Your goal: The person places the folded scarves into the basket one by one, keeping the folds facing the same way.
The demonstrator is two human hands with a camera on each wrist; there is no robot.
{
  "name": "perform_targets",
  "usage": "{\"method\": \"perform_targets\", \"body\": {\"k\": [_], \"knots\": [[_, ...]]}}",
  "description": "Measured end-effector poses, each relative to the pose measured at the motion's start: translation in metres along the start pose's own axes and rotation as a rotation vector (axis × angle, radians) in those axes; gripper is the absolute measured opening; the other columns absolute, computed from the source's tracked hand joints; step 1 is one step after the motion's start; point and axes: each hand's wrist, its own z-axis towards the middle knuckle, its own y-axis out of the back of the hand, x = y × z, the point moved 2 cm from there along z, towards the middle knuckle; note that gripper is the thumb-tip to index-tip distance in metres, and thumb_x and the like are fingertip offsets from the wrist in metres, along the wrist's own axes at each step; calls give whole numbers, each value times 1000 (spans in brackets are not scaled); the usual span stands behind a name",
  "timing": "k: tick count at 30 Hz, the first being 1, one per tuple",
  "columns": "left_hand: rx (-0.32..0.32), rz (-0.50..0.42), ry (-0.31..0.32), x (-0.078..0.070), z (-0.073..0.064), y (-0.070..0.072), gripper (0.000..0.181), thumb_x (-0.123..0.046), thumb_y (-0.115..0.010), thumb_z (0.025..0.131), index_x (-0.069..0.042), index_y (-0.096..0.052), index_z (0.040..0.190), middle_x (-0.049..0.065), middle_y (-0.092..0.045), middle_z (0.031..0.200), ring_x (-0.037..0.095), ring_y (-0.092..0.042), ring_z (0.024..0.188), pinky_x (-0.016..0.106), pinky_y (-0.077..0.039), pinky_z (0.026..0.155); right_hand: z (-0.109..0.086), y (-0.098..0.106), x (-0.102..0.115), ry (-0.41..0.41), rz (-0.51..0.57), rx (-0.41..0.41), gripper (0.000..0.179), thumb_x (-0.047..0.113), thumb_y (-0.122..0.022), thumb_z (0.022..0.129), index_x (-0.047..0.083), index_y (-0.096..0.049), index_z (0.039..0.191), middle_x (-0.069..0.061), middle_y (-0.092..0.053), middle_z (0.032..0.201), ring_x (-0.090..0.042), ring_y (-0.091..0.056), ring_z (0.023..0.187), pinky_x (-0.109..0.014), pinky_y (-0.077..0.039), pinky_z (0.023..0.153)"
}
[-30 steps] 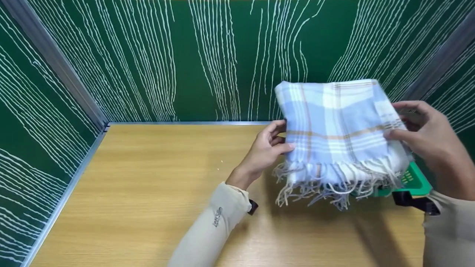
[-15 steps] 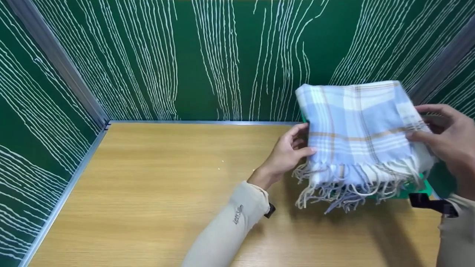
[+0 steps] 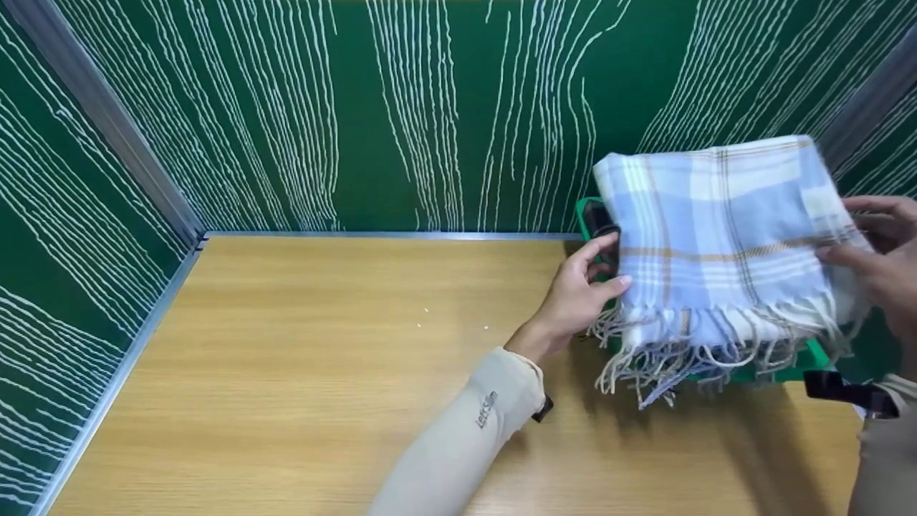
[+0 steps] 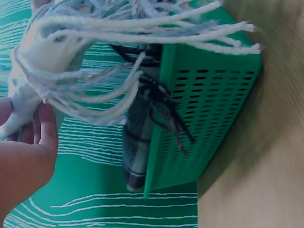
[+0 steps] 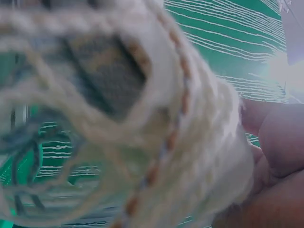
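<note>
A folded blue and white plaid scarf (image 3: pixel 731 236) with a fringed front edge is held up between both hands at the right of the head view. My left hand (image 3: pixel 577 294) pinches its left edge, thumb on top and fingers underneath. On the opposite edge my right hand (image 3: pixel 892 265) grips it the same way, partly cut off by the frame. Below the scarf stands a green plastic basket (image 4: pixel 209 104) with slotted walls. A dark plaid fringed cloth (image 4: pixel 137 142) lies in it, level with the rim. In the right wrist view the scarf's fringe blurs across most of the picture.
The wooden table (image 3: pixel 322 394) extends to the left and front, with a few tiny white specks near its middle. Green walls (image 3: pixel 401 115) with wavy white lines enclose the back and sides, joined by metal corner posts (image 3: pixel 122 122).
Both hands have carried the scarf to the right, over the basket. The basket's back left corner with dark cloth now shows beside the scarf.
</note>
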Motion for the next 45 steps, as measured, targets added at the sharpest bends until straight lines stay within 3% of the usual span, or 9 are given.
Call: {"method": "perform_targets", "body": {"k": [5, 9, 12, 17, 22, 28, 31, 38, 45], "knots": [[-48, 30, -14, 9, 7, -4, 60, 11, -63, 99, -1, -48, 156, 13, -54, 151, 9, -59, 104, 20, -53, 87, 2, -5, 0, -17, 1, -78, 60, -14, -61, 91, 28, -64, 134, 33, -53, 103, 7, -50, 94, -13, -38, 86], [-51, 114, 15, 19, 12, -6, 75, 11, -65, 97, -10, -37, 163, 12, -46, 159, 13, -60, 117, 21, -54, 91, 7, -16, -11, -86, -111, -66, 49, -2, -63, 99, 25, -62, 140, 27, -52, 111, 11, -45, 96, -24, -41, 96], [-13, 279, 22, 30, 11, -9, 76, 10, -65, 97, -11, -37, 164, 11, -33, 166, 18, -57, 129, 19, -52, 98, 11, -29, -29, -73, -205, 36, 46, 9, -61, 104, 12, -54, 149, 8, -58, 126, 4, -45, 102, -36, -44, 101], [78, 602, 15, 43, 3, -16, 53, -3, -60, 105, -2, -48, 156, 10, -24, 169, 16, -46, 143, 17, -41, 112, 10, -49, -65, -46, -249, 276, 57, 13, -56, 107, -4, -35, 158, -36, -46, 146, -42, -50, 122, -55, -46, 96], [101, 788, 58, 42, -3, -22, 49, -17, -52, 111, -1, -46, 157, 8, -25, 171, 15, -33, 154, 21, -30, 122, 5, -56, -86, -115, -289, 394, 64, 10, -56, 107, -7, -25, 161, -43, -38, 149, -59, -41, 130, -76, -38, 103], [98, 974, 96, 40, -7, -23, 48, -22, -50, 111, -5, -50, 156, 5, -28, 170, 18, -29, 155, 25, -32, 123, 5, -73, -87, -34, -383, 428, 59, 8, -53, 108, -9, -29, 159, -45, -40, 146, -60, -44, 123, -81, -35, 101], [96, 948, 92, 40, -11, -20, 49, -23, -49, 111, -6, -49, 157, 4, -26, 172, 19, -28, 156, 26, -31, 123, 5, -77, -85, 2, -411, 409, 58, 6, -54, 106, -11, -32, 158, -45, -41, 145, -60, -45, 121, -81, -36, 100], [80, 649, 97, 47, -26, 2, 52, -22, -52, 111, -9, -44, 160, -1, -26, 173, 16, -23, 159, 31, -29, 126, 1, -68, -80, -43, -385, 353, 63, 11, -62, 105, -5, -35, 160, -42, -36, 151, -58, -38, 127, -80, -33, 101], [12, 589, 100, 48, -42, 39, 50, -21, -53, 110, -10, -47, 159, 4, -32, 171, 20, -29, 158, 37, -26, 128, -11, -58, -65, -66, -360, 288, 60, 15, -58, 108, -3, -35, 160, -39, -37, 153, -58, -38, 132, -77, -36, 102]]}}
